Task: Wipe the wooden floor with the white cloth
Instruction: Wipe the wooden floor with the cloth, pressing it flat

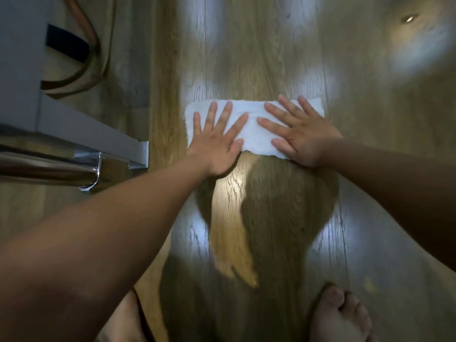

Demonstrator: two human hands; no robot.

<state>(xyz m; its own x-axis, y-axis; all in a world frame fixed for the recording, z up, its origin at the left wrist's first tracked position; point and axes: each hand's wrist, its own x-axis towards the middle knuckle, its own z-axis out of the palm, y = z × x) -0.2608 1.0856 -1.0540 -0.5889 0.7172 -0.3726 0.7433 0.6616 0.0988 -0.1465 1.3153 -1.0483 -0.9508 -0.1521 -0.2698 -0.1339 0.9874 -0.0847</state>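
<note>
A white cloth (254, 130), folded into a long strip, lies flat on the wooden floor (271, 58) ahead of me. My left hand (217, 139) presses down on its left half, palm flat and fingers spread. On its right half rests my right hand (296, 134), also flat with fingers apart. Neither hand grips the cloth; both lie on top of it. Behind the cloth, toward me, the boards look darker and glossy, with light reflecting off them.
A grey cabinet or appliance (22, 70) with a chrome bar (49, 169) stands at the left, brown cables (96, 53) looped on the floor beside it. My bare feet (340, 317) are at the bottom edge. Floor boards stretch ahead and right.
</note>
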